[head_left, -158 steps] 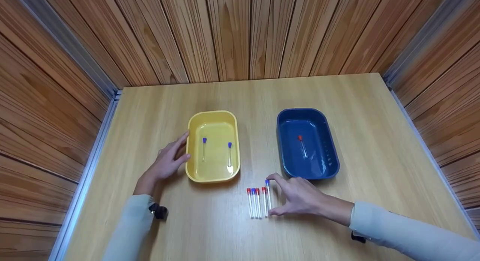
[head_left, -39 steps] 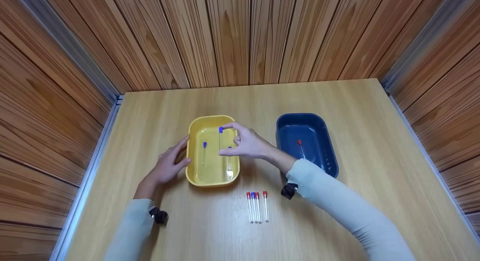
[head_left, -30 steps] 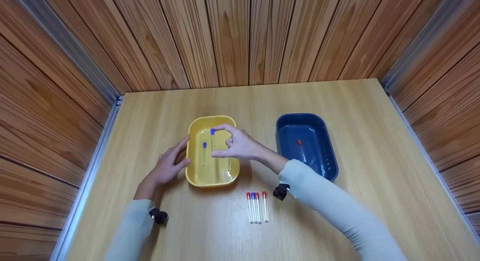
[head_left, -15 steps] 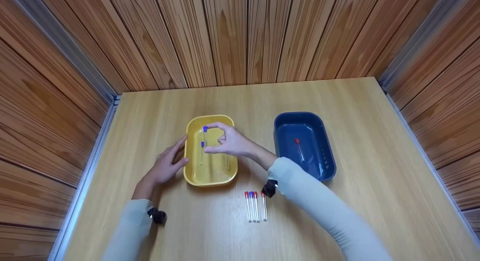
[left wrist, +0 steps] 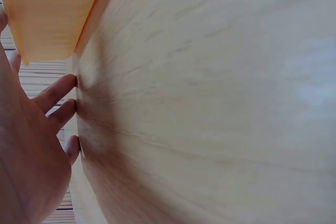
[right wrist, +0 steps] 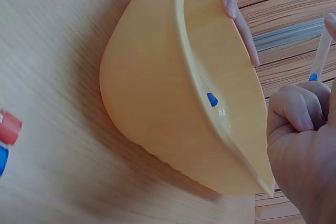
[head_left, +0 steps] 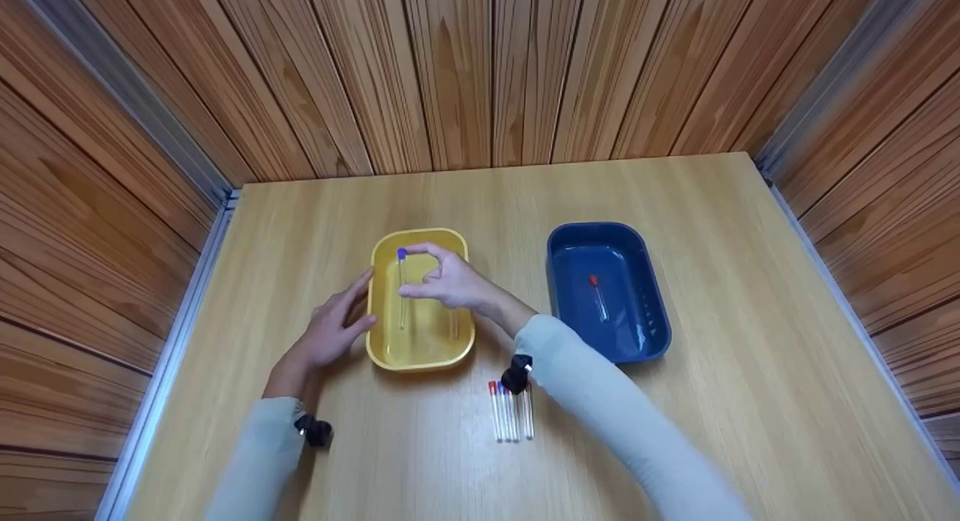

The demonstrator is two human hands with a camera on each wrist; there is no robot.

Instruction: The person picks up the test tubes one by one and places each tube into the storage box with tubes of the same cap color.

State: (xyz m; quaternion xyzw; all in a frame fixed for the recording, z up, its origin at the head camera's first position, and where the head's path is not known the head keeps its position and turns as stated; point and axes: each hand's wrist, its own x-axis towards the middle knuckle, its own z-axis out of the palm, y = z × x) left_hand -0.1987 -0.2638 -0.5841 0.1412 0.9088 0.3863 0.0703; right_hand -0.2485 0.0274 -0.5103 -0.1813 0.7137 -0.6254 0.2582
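My right hand (head_left: pixel 429 273) pinches a clear tube with a blue cap (head_left: pixel 402 264) between thumb and forefinger, above the far left part of the yellow tub (head_left: pixel 390 356). The right wrist view shows this held tube (right wrist: pixel 320 56) beside my curled fingers, and a blue cap (right wrist: pixel 211 99) inside the yellow tub (right wrist: pixel 157 108). Another blue-capped tube (head_left: pixel 403 315) lies on the tub's floor. My left hand (head_left: pixel 337 322) rests with straight fingers against the tub's left wall. In the left wrist view the left hand (left wrist: pixel 31 145) has its fingertips on the table next to the tub (left wrist: pixel 47 14).
A blue tub (head_left: pixel 645 333) to the right holds one red-capped tube (head_left: pixel 598 296). A row of several red- and blue-capped tubes (head_left: pixel 510 416) lies on the table near my right sleeve. Wooden walls close in the table (head_left: pixel 750 281) on three sides.
My right hand took the blue-capped tube from the row, and over the last second has carried it leftward across the yellow tub. The left hand has stayed at the tub's side.
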